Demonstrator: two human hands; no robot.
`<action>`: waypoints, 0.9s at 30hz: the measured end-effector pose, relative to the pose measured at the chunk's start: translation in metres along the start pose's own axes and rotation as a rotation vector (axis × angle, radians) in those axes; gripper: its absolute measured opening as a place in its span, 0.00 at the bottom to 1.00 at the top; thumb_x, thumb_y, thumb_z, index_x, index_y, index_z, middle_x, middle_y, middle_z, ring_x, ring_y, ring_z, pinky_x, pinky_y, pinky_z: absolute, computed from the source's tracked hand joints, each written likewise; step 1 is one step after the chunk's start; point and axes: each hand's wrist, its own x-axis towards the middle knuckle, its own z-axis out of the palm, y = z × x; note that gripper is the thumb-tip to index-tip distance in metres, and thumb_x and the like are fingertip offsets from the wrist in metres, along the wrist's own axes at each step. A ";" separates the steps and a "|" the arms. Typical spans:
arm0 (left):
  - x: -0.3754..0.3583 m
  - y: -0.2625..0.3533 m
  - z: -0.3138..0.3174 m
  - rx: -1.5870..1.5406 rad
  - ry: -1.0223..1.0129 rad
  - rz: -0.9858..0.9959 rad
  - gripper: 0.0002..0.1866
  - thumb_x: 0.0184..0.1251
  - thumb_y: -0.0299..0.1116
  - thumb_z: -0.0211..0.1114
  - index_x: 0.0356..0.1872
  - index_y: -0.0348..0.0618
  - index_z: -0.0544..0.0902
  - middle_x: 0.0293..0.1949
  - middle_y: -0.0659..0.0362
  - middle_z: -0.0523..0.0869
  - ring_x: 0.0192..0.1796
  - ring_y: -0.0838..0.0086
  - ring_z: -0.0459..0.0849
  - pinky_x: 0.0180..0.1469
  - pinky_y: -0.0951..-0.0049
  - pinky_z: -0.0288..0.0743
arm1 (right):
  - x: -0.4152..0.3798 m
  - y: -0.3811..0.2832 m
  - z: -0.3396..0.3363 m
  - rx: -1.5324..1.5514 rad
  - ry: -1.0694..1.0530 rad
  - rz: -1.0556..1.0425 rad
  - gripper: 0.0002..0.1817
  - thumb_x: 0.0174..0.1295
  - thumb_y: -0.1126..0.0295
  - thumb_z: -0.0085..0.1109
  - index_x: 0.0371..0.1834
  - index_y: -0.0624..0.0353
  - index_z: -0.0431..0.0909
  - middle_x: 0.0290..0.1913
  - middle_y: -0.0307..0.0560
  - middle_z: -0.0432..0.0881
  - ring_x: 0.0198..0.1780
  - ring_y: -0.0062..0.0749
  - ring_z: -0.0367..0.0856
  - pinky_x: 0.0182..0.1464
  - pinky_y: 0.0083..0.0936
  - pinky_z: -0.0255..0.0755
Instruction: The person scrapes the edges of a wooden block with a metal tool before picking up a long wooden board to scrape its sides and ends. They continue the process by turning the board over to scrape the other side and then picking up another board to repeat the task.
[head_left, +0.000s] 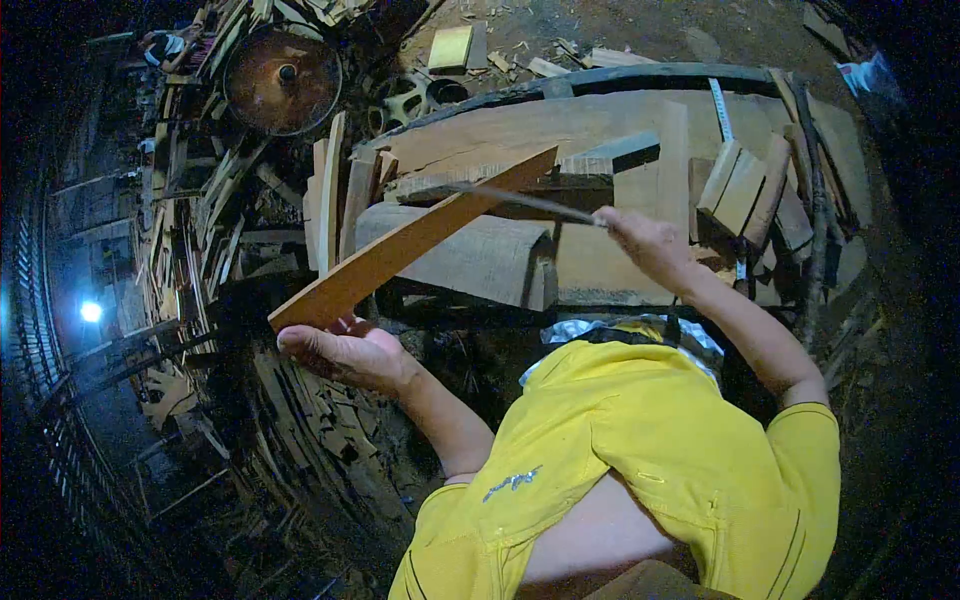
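Observation:
My left hand (345, 355) grips the near end of a reddish-brown wooden board (400, 245), which slants up and away to the right. The board's far end is over a stack of timber on the workbench. My right hand (650, 248) is closed around the end of a long, thin metal blade (545, 205). Its grey length points left, and its blurred tip overlaps the board's upper part in this view. Below the board, a thick weathered wood block (465, 255) lies on the workbench (600, 270).
Cut wood blocks (735, 185) lean at the bench's right, beside a pale measuring strip (720, 110). Upright planks (330, 190) stand at its left end. A large round rusty disc (282, 80) is beyond them. Heaped scrap wood (185, 260) fills the left, and a person (172, 48) is far back.

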 end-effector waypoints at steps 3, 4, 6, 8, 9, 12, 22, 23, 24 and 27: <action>0.005 -0.004 -0.009 -0.006 -0.035 -0.023 0.33 0.58 0.60 0.54 0.49 0.39 0.66 0.42 0.55 0.71 0.42 0.71 0.72 0.42 0.73 0.69 | -0.001 0.081 0.043 -0.029 -0.036 0.283 0.15 0.62 0.67 0.45 0.53 0.48 0.67 0.33 0.57 0.78 0.35 0.53 0.77 0.33 0.44 0.71; 0.006 -0.005 -0.009 -0.011 -0.047 -0.040 0.33 0.58 0.60 0.54 0.49 0.39 0.66 0.42 0.55 0.71 0.42 0.71 0.72 0.43 0.73 0.69 | 0.002 0.078 0.037 -0.030 -0.030 0.281 0.15 0.62 0.67 0.45 0.53 0.48 0.67 0.33 0.57 0.78 0.35 0.53 0.77 0.33 0.44 0.71; 0.008 -0.006 -0.012 -0.002 -0.044 -0.048 0.32 0.58 0.60 0.54 0.49 0.40 0.67 0.41 0.56 0.72 0.41 0.73 0.72 0.42 0.73 0.69 | 0.005 0.062 0.023 -0.155 -0.102 0.443 0.15 0.61 0.67 0.46 0.52 0.48 0.68 0.34 0.56 0.78 0.35 0.52 0.77 0.33 0.43 0.71; 0.009 -0.004 -0.014 0.005 -0.048 -0.060 0.31 0.58 0.60 0.54 0.49 0.40 0.67 0.40 0.57 0.72 0.40 0.74 0.72 0.41 0.74 0.69 | -0.001 0.057 0.030 -0.141 -0.063 0.385 0.15 0.61 0.66 0.46 0.52 0.48 0.68 0.35 0.56 0.78 0.35 0.52 0.78 0.33 0.43 0.72; 0.009 0.000 -0.012 0.022 -0.023 -0.091 0.30 0.58 0.60 0.54 0.47 0.41 0.67 0.39 0.58 0.72 0.39 0.75 0.71 0.40 0.75 0.68 | -0.001 0.055 0.030 -0.133 -0.021 0.319 0.15 0.61 0.65 0.46 0.52 0.47 0.68 0.35 0.56 0.78 0.35 0.52 0.78 0.33 0.43 0.72; 0.011 -0.002 -0.015 0.053 -0.010 -0.121 0.29 0.58 0.59 0.54 0.44 0.42 0.68 0.37 0.60 0.72 0.36 0.77 0.70 0.37 0.78 0.66 | 0.000 0.038 0.031 -0.057 0.098 0.170 0.14 0.62 0.62 0.45 0.51 0.44 0.69 0.37 0.55 0.78 0.36 0.50 0.78 0.33 0.44 0.72; 0.013 0.002 -0.010 -0.030 -0.193 0.091 0.27 0.64 0.55 0.48 0.50 0.40 0.67 0.37 0.57 0.74 0.37 0.73 0.74 0.37 0.77 0.70 | -0.002 0.061 0.033 -0.017 0.100 0.302 0.14 0.63 0.64 0.43 0.51 0.47 0.67 0.33 0.57 0.79 0.36 0.55 0.77 0.33 0.48 0.70; 0.013 0.004 -0.008 -0.032 -0.191 0.091 0.27 0.64 0.55 0.48 0.50 0.40 0.67 0.37 0.57 0.74 0.37 0.73 0.74 0.37 0.77 0.70 | -0.002 0.054 0.034 0.078 0.170 0.195 0.12 0.63 0.65 0.43 0.49 0.49 0.67 0.35 0.57 0.79 0.36 0.56 0.77 0.34 0.49 0.69; 0.013 0.008 -0.005 -0.013 -0.242 0.143 0.27 0.64 0.54 0.45 0.52 0.39 0.66 0.40 0.55 0.75 0.39 0.71 0.75 0.39 0.75 0.71 | -0.002 0.051 0.035 0.078 0.169 0.193 0.12 0.63 0.65 0.43 0.49 0.49 0.67 0.35 0.57 0.79 0.36 0.56 0.77 0.34 0.49 0.69; 0.006 0.017 0.004 0.018 -0.272 0.227 0.28 0.65 0.51 0.40 0.54 0.37 0.65 0.44 0.51 0.75 0.42 0.67 0.75 0.41 0.71 0.72 | -0.003 0.043 0.041 0.064 0.030 0.261 0.13 0.63 0.63 0.43 0.50 0.51 0.67 0.33 0.58 0.77 0.34 0.58 0.75 0.33 0.49 0.67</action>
